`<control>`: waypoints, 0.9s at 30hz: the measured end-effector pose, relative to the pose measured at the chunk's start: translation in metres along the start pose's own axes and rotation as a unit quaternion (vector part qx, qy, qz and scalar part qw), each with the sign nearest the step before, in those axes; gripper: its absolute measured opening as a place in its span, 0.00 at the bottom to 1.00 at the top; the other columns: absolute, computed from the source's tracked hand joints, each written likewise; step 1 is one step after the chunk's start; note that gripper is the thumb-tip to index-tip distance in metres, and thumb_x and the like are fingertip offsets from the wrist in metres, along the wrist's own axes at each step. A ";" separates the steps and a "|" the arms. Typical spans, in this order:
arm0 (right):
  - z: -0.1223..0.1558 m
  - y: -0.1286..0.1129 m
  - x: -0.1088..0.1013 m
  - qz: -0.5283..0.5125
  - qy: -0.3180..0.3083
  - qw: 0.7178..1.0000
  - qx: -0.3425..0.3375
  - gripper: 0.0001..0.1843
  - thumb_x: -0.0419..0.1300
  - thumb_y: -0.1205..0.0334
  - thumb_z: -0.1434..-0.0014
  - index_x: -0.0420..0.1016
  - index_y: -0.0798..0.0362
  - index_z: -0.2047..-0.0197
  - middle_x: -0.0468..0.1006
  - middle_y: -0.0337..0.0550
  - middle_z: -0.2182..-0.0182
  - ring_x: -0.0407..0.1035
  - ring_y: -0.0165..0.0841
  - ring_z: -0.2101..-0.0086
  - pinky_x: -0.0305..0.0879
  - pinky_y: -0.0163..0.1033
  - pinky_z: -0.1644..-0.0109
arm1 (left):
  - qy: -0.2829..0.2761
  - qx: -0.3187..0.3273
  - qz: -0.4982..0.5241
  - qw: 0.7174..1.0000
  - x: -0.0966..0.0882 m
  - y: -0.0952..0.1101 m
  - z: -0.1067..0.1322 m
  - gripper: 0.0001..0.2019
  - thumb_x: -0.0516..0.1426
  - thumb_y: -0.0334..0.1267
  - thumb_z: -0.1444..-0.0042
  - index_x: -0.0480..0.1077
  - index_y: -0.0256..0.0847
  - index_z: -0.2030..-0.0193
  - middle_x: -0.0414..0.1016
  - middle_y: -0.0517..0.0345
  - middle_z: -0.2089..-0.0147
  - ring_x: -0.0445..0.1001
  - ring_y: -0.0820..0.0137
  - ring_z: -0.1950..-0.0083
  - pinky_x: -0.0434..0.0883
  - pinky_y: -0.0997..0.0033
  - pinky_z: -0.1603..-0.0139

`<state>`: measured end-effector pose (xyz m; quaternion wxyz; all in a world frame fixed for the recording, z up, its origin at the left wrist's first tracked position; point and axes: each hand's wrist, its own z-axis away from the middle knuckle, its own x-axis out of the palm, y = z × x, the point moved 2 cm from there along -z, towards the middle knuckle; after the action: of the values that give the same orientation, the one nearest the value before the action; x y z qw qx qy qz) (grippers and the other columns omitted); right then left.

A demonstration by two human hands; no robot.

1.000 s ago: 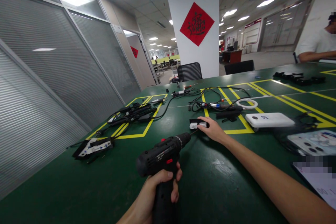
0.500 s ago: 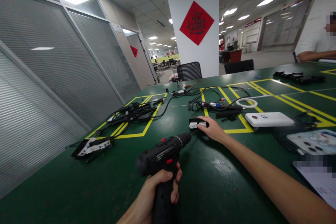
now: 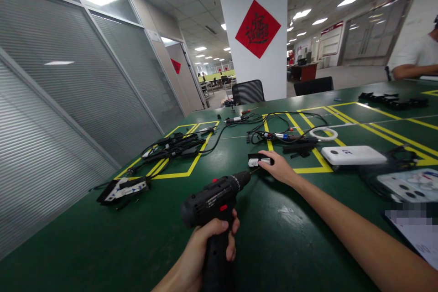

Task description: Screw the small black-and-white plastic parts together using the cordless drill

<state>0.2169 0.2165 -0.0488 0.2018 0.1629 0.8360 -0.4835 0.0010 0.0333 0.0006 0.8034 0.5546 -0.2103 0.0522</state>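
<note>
My left hand (image 3: 205,248) is wrapped round the handle of a black cordless drill (image 3: 214,198), low in the middle of the view. The drill's thin bit points up and right, and its tip reaches a small black and white part (image 3: 257,160) lying on the green table (image 3: 112,242). My right hand (image 3: 278,167) stretches forward and presses its fingers on the right end of that part, holding it down against the table.
Black cables and connectors (image 3: 174,146) lie in yellow-taped boxes to the left and behind. A black and white piece (image 3: 123,188) sits at left. A white box (image 3: 352,155), a white ring (image 3: 322,133) and a phone (image 3: 407,184) lie right. Another person's arm (image 3: 410,69) rests far right.
Nothing has changed in the hands or the drill; the view has only shifted slightly.
</note>
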 end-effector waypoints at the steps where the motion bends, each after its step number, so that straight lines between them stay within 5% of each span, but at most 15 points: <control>1: 0.000 0.000 0.000 0.000 -0.001 1.000 0.001 0.21 0.57 0.56 0.47 0.69 0.50 0.49 0.71 0.44 0.56 0.67 0.35 0.57 0.61 0.40 0.50 | 0.002 -0.002 -0.002 1.000 0.001 0.001 0.000 0.10 0.47 0.34 0.46 0.64 0.34 0.59 0.66 0.56 0.68 0.62 0.78 0.82 0.63 0.69 0.74; 27: 0.000 0.001 -0.001 0.000 -0.008 1.000 -0.003 0.22 0.56 0.54 0.46 0.69 0.49 0.49 0.71 0.44 0.55 0.67 0.36 0.56 0.61 0.41 0.51 | -0.003 -0.004 0.005 1.000 -0.003 -0.006 -0.006 0.10 0.50 0.35 0.48 0.65 0.35 0.60 0.64 0.59 0.69 0.62 0.77 0.83 0.63 0.68 0.76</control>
<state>0.2189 0.2167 -0.0493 0.2085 0.1582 0.8358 -0.4826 0.0017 0.0372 -0.0082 0.8050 0.5502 -0.2155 0.0538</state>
